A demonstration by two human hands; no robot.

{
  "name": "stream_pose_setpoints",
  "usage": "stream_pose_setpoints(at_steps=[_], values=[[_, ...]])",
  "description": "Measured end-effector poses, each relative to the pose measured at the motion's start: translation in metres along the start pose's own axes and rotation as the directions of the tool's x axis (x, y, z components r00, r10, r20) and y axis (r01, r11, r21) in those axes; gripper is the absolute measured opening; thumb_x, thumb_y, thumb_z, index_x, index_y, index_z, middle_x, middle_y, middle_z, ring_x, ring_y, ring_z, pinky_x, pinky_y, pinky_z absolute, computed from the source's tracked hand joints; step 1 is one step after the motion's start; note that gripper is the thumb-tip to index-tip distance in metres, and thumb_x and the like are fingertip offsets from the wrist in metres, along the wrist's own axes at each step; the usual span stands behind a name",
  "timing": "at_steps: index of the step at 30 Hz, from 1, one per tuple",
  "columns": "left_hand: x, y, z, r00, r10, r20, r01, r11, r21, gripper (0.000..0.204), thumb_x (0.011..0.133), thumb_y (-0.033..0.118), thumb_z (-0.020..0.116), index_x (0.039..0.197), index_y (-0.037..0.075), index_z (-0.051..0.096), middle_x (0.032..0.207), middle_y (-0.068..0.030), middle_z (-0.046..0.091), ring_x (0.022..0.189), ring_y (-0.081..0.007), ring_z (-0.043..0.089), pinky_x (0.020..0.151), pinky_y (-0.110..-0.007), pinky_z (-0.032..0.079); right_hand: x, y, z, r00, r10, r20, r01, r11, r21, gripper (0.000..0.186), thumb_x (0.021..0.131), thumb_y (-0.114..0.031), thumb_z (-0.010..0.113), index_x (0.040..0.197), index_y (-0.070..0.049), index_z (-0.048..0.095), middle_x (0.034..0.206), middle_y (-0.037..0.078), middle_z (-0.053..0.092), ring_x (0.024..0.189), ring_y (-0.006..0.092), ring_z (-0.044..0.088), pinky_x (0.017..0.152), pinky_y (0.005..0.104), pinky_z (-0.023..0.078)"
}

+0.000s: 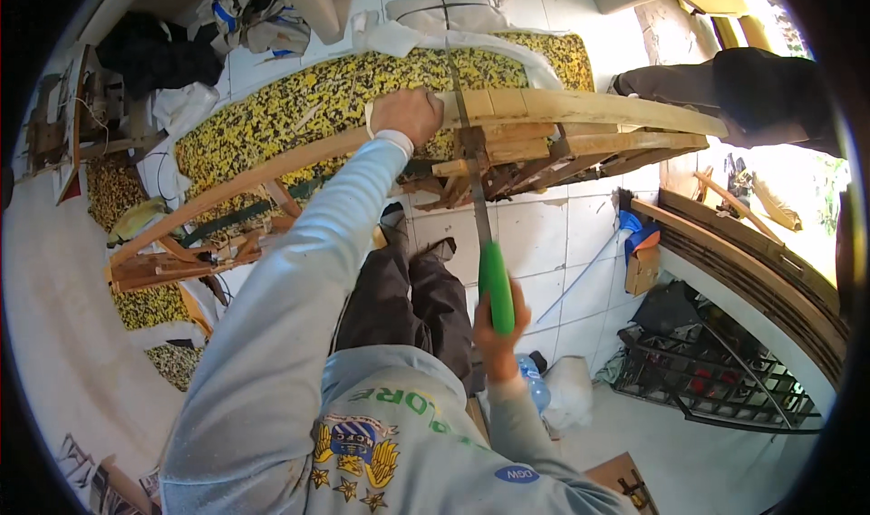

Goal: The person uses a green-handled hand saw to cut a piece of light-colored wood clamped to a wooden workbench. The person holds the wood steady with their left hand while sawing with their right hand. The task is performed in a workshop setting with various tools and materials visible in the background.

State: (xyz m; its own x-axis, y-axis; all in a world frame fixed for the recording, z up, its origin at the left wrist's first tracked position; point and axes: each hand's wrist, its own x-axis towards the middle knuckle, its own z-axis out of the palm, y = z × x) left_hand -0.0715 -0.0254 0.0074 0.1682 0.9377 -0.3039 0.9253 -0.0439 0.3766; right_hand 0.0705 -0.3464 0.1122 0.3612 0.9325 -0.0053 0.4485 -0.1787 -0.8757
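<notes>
On a tiled workshop floor (562, 234), seen from above: one curved wooden frame (544, 107), long and bowed, built from a pale top rail with darker braces and blocks fixed beneath it, lying across the view from lower left to upper right. Behind it, touching or just beside its far edge, a slab of yellow-and-black speckled foam (299, 102), with smaller pieces of the same foam at the left. Left hand (408, 114): clenched over the top rail near its middle, pressing down on it. Right hand (497, 334): closed around the green handle of a handsaw (478, 207), whose narrow blade runs away from the body and crosses the rail just to the right of the left hand. State of work, judged from the frame alone: the blade sits at the rail where a joint of lighter blocks meets it, but the depth of any cut is hidden by the blade and the fisheye bend, so it cannot be told how far through the wood it stands; the rail on both sides of the blade reads as one unbroken length, which suggests the cut is unfinished. Nearby: a second person's dark sleeve (761, 98) resting at the frame's right end; stacked curved boards (752, 252) and a black wire crate (716, 379) at the right.
</notes>
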Motion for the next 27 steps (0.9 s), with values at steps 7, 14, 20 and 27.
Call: stream_pose_setpoints(at_steps=[7, 14, 20, 27], values=[[0.009, 0.003, -0.002, 0.994, 0.046, 0.097, -0.047, 0.999, 0.013, 0.056, 0.103, 0.045, 0.042, 0.109, 0.006, 0.082, 0.102, -0.0255, 0.080, 0.096, -0.0438, 0.078, 0.095, -0.053, 0.060, 0.187, -0.004, 0.084, 1.000, 0.010, 0.012, -0.011, 0.996, 0.093, 0.047, 0.086, -0.003, 0.069, 0.133, -0.004, 0.069, 0.094, 0.023, 0.074, 0.077, 0.0345, 0.074, 0.071, 0.0427, 0.057], [0.005, 0.004, -0.016, 0.992, -0.013, 0.127, 0.011, 1.000, 0.012, 0.052, 0.104, 0.044, 0.046, 0.108, 0.006, 0.082, 0.106, -0.0254, 0.079, 0.100, -0.0446, 0.077, 0.096, -0.054, 0.059, -0.005, -0.009, -0.010, 0.995, -0.099, 0.003, 0.099, 0.991, -0.085, 0.043, 0.096, 0.004, 0.059, 0.138, 0.004, 0.068, 0.117, 0.022, 0.080, 0.091, 0.0251, 0.080, 0.079, 0.0339, 0.061], [0.018, 0.009, -0.010, 0.997, 0.035, 0.072, -0.035, 0.999, 0.007, 0.052, 0.105, 0.043, 0.044, 0.109, 0.005, 0.080, 0.102, -0.0264, 0.079, 0.098, -0.0453, 0.077, 0.094, -0.055, 0.060, 0.128, 0.020, 0.081, 0.989, -0.122, -0.083, 0.130, 0.986, 0.104, 0.050, 0.087, 0.005, 0.065, 0.136, -0.004, 0.070, 0.103, 0.020, 0.078, 0.085, 0.0294, 0.079, 0.075, 0.0371, 0.059], [0.005, 0.002, -0.014, 0.997, -0.002, 0.082, 0.001, 1.000, 0.007, 0.047, 0.103, 0.041, 0.049, 0.104, 0.007, 0.082, 0.102, -0.0237, 0.080, 0.096, -0.0417, 0.079, 0.091, -0.052, 0.061, 0.022, -0.079, -0.019, 1.000, 0.020, 0.022, -0.018, 0.997, -0.072, 0.047, 0.088, 0.003, 0.060, 0.134, 0.005, 0.069, 0.094, 0.016, 0.075, 0.074, 0.0214, 0.071, 0.070, 0.0347, 0.057]])
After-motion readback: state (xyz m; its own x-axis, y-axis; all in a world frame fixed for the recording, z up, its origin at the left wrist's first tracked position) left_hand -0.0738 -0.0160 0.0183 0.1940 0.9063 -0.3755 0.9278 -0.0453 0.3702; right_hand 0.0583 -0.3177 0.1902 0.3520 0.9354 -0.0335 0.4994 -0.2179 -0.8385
